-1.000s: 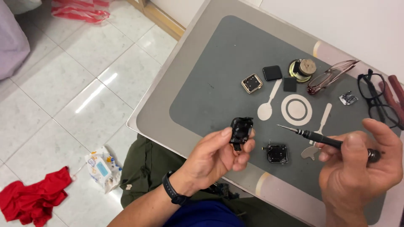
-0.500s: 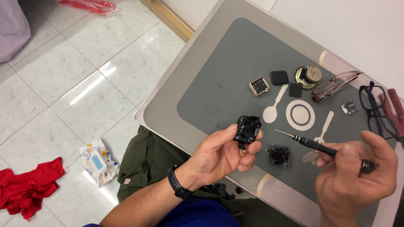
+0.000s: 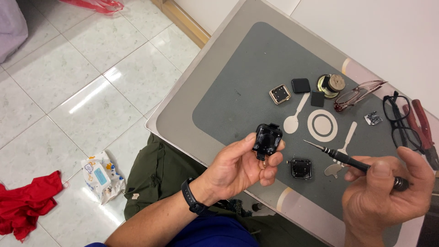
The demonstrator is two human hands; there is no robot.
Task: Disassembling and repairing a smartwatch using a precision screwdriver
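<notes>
Above the grey mat (image 3: 238, 73), a small black housing (image 3: 267, 139) is held for screwdriver work, with disassembly apparently well under way.

Several parts are already laid out on the mat: a square metal-rimmed module (image 3: 280, 94), a black square piece (image 3: 300, 85) and another black casing (image 3: 301, 168). The housing is pinched at the fingertips (image 3: 250, 137) of the left hand (image 3: 238, 164), thumb and fingers clamped on it. The precision screwdriver (image 3: 347, 159) is gripped by the closed right hand (image 3: 386, 192), its tip just apart from the housing; further work seems left.

Grey-topped table (image 3: 228, 91) bearing square watch case (image 3: 280, 94), black module (image 3: 301, 168), two spectacles (image 3: 359, 93), red-handled pliers (image 3: 423, 126).
</notes>
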